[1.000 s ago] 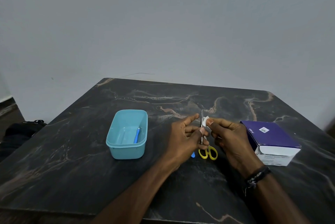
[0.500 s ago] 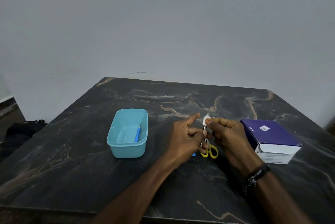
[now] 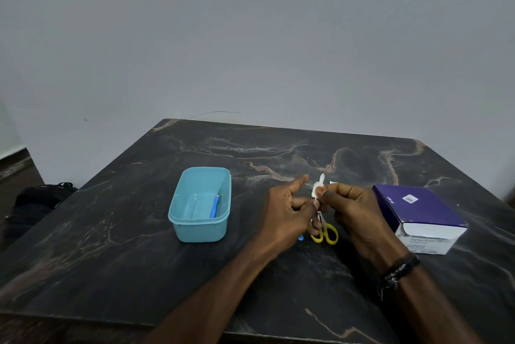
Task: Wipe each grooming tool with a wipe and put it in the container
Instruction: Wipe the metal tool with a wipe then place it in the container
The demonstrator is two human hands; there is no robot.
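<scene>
right fingers [image 3: 324, 190] pinch wipe [image 3: 319, 186], slid up | left hand [image 3: 287, 212] grips scissors [image 3: 324, 232]

- dark marble table [image 3: 139, 246], tan veins, set against the wall
- plain grey wall [image 3: 250, 37] behind table
- black bag [image 3: 39, 201] on floor, left of table
- black beaded bracelet [image 3: 400, 271] on wrist, above table's near edge

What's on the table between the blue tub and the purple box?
In the head view, both hands, left and right, hold yellow-handled scissors and a white wipe between tub and box.
</scene>
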